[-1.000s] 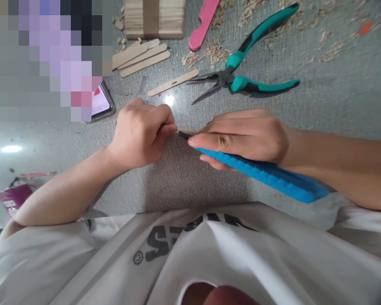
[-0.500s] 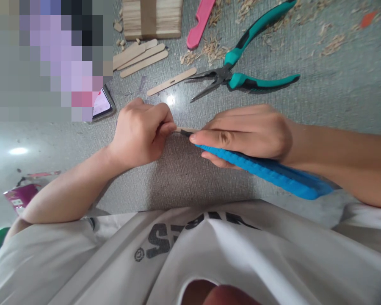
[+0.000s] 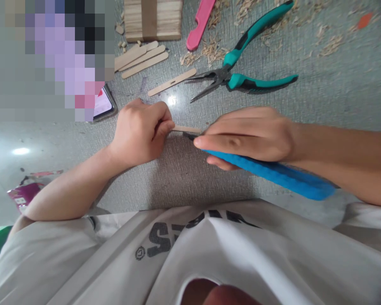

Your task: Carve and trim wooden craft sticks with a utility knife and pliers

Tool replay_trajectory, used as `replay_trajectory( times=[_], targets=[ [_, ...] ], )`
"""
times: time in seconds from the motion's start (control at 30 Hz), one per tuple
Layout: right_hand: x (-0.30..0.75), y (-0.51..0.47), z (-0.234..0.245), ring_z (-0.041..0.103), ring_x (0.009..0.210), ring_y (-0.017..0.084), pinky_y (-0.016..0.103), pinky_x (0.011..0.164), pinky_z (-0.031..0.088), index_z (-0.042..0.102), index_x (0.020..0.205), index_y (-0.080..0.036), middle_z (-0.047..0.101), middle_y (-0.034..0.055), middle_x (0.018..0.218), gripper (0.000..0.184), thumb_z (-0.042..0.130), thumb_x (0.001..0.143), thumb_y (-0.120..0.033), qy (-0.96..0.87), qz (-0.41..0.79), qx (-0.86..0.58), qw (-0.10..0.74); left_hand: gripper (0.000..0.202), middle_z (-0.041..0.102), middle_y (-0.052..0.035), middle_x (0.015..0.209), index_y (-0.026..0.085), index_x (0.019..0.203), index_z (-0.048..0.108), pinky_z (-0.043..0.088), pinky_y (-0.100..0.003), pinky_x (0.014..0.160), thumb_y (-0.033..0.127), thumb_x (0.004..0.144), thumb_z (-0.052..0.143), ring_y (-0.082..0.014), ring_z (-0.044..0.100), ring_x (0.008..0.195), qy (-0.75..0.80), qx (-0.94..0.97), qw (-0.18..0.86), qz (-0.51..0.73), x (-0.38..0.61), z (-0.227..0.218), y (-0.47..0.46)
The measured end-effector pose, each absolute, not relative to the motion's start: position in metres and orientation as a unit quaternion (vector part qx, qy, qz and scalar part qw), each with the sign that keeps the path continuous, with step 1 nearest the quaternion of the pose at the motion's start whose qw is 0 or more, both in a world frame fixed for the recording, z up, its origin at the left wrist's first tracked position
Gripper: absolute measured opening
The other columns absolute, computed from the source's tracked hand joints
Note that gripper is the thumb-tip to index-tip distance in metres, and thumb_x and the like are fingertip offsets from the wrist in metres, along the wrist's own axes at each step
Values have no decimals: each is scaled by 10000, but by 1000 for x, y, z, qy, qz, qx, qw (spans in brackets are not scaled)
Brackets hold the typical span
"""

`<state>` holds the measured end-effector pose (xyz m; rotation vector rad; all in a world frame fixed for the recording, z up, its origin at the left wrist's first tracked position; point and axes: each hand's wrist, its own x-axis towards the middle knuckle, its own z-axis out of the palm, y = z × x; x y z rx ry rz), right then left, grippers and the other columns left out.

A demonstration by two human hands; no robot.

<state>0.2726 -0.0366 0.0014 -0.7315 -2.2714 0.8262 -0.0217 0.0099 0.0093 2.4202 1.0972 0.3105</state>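
My left hand (image 3: pixel 142 132) is closed, pinching one end of a thin wooden craft stick (image 3: pixel 187 129) between thumb and fingers. The stick points right, its far end close to my right hand. My right hand (image 3: pixel 247 135) is wrapped round a blue utility knife (image 3: pixel 285 180), with the index finger or thumb laid along its top. The knife's dark blade shows just past the fingertip, beside the lower edge of the stick; whether it touches the wood I cannot tell.
Long-nose pliers (image 3: pixel 222 76) lie spread above my hands, tips near a slotted craft stick (image 3: pixel 172 82). Behind are loose sticks (image 3: pixel 144 65), a banded stick bundle (image 3: pixel 168 21), a pink tool (image 3: pixel 198 31) and wood shavings (image 3: pixel 209 53). A phone (image 3: pixel 104 103) lies left.
My right hand and the knife have shifted slightly right, away from my left hand, so more of the craft stick shows. My left hand has hardly moved.
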Motion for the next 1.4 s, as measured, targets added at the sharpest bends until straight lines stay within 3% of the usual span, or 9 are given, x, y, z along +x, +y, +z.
replay_trajectory(
  times=[0.1, 0.2, 0.4, 0.53, 0.63, 0.83, 0.97, 1.1, 1.4],
  targets=[
    [276, -38, -8, 805, 917, 147, 281, 795, 648, 769, 1366, -318, 851, 5, 1118, 233, 746, 1136, -337, -883, 201, -233, 355, 204, 627, -21, 705, 278, 863, 566, 509, -471, 822, 359, 1049, 553, -240, 582, 683, 416, 870, 241, 108, -21, 10, 10],
    [268, -40, -20, 749, 808, 113, 248, 735, 601, 702, 1450, -242, 819, -19, 1008, 289, 708, 1162, -258, -889, 153, -215, 375, 241, 619, -21, 720, 279, 878, 567, 502, -476, 832, 416, 1069, 511, -247, 577, 693, 415, 875, 231, 95, -22, 7, 11],
    [262, -41, -21, 783, 796, 148, 277, 746, 625, 791, 1294, -264, 826, -6, 955, 208, 660, 1188, -385, -882, 199, -290, 314, 301, 572, -7, 694, 269, 892, 585, 510, -460, 855, 451, 1094, 456, -244, 565, 685, 395, 889, 213, 85, -23, 2, 12],
    [266, -36, -12, 808, 802, 179, 307, 729, 623, 714, 1433, -255, 846, -4, 980, 321, 730, 1118, -309, -898, 141, -235, 345, 292, 595, -15, 714, 265, 928, 614, 514, -452, 856, 440, 1106, 462, -250, 570, 692, 392, 895, 194, 86, -23, 2, 10],
    [265, -35, -8, 787, 711, 188, 333, 668, 604, 686, 1437, -219, 835, -8, 899, 326, 627, 1140, -340, -883, 139, -279, 350, 276, 649, -32, 754, 266, 990, 634, 504, -454, 835, 420, 1126, 449, -254, 567, 699, 397, 895, 181, 88, -23, 4, 8],
    [264, -43, 0, 844, 823, 226, 368, 754, 676, 760, 1325, -337, 867, -4, 936, 288, 576, 1151, -473, -845, 206, -373, 324, 282, 674, -43, 763, 257, 1013, 653, 517, -463, 806, 390, 1140, 439, -263, 606, 706, 390, 899, 169, 101, -22, 5, 5],
    [258, -47, 1, 847, 847, 195, 335, 805, 708, 756, 1297, -337, 884, -11, 1069, 218, 670, 1117, -424, -790, 251, -414, 377, 278, 702, -49, 751, 258, 1023, 675, 539, -471, 797, 374, 1137, 450, -264, 633, 701, 386, 902, 162, 106, -21, 5, 5],
    [255, -48, -4, 817, 725, 180, 307, 647, 657, 707, 1382, -293, 837, -45, 899, 309, 724, 1086, -379, -817, 234, -352, 393, 282, 702, -51, 740, 251, 1040, 682, 544, -483, 793, 364, 1138, 443, -271, 643, 699, 378, 907, 155, 100, -22, 5, 5],
    [253, -43, 10, 855, 870, 193, 312, 823, 712, 799, 1188, -342, 887, -20, 1000, 184, 623, 1143, -367, -791, 284, -389, 376, 232, 670, -17, 725, 255, 1053, 633, 538, -493, 806, 337, 1127, 429, -244, 628, 663, 356, 911, 168, 118, -22, 2, 6]
  ],
)
